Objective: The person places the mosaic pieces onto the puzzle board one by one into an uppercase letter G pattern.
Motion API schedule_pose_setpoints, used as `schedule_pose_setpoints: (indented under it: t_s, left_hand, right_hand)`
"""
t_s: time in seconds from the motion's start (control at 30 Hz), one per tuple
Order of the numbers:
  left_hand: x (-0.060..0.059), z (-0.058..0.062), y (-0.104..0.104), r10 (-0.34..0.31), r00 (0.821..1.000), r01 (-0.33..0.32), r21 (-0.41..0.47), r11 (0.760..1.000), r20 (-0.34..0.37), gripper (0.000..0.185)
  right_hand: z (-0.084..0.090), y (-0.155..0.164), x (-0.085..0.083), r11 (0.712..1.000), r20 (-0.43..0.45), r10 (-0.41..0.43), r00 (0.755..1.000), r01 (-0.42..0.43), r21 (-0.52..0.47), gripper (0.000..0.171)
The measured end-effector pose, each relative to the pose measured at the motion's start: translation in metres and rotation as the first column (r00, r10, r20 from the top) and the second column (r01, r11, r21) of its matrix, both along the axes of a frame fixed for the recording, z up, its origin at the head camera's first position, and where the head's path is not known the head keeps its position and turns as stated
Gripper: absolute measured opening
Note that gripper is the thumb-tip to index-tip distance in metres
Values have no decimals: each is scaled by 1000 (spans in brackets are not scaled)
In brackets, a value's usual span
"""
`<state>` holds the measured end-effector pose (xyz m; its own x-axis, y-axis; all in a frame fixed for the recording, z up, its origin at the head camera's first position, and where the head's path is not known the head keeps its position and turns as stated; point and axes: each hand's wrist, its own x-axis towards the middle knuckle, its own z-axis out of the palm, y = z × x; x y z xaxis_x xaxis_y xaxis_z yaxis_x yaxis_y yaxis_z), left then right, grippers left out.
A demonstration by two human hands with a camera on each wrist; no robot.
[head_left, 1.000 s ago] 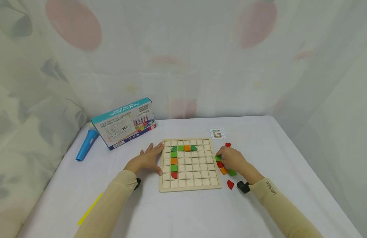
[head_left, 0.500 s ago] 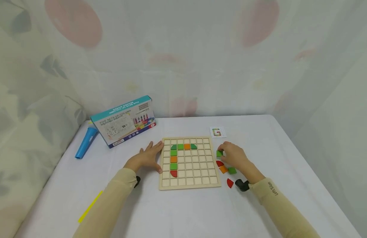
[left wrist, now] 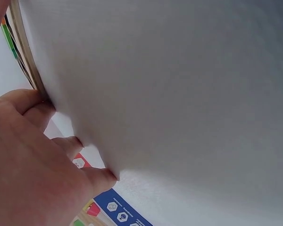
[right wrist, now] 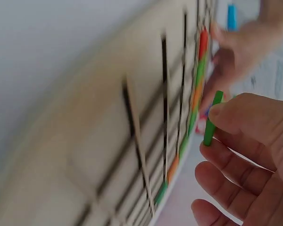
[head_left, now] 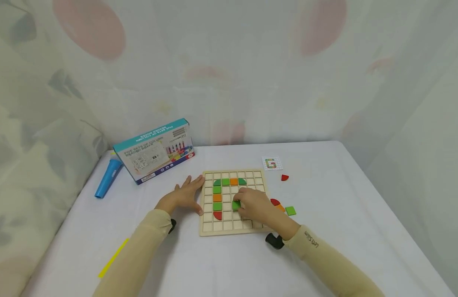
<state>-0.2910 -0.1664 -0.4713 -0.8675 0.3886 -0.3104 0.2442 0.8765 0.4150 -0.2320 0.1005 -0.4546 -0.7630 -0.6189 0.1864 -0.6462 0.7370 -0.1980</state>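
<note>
The right hand pinches a green square tile at its fingertips, poised just above the wooden grid board mid-surface, a little right of the board's filled left column. The left hand lies flat with relaxed fingers on the surface, touching the board's left edge.

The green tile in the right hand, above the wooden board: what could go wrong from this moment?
1. The right hand only pinches the green tile by its edges above the wooden board; it could slip and land tilted across a grid ridge.
2. The right forearm lies over the board's near right corner, so it might nudge the board, though the left hand rests against its left edge.
</note>
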Motion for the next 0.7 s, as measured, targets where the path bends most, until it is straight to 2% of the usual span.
schedule_pose_setpoints:
  t_s: [0.13, 0.3, 0.53, 0.7]
  left_hand:
    - [1, 1, 2, 7, 1000, -7, 12, 1000, 12, 124]
    - [3, 5, 4, 9, 1000, -9, 12, 1000, 11, 124]
    - [3, 9, 4, 4, 1000, -5, 5, 1000, 9, 123]
    - [2, 7, 2, 7, 1000, -7, 4, 1000, 12, 123]
  right_hand:
    - [-6, -17, 6, 998, 45, 35, 998, -38, 55, 25]
    - [-9, -25, 9, 994, 108, 23, 994, -34, 101, 27]
    - [-7, -23, 10, 995, 145, 27, 989, -41, 93, 26]
    - [-7, -25, 10, 994, 142, 50, 989, -63, 86, 25]
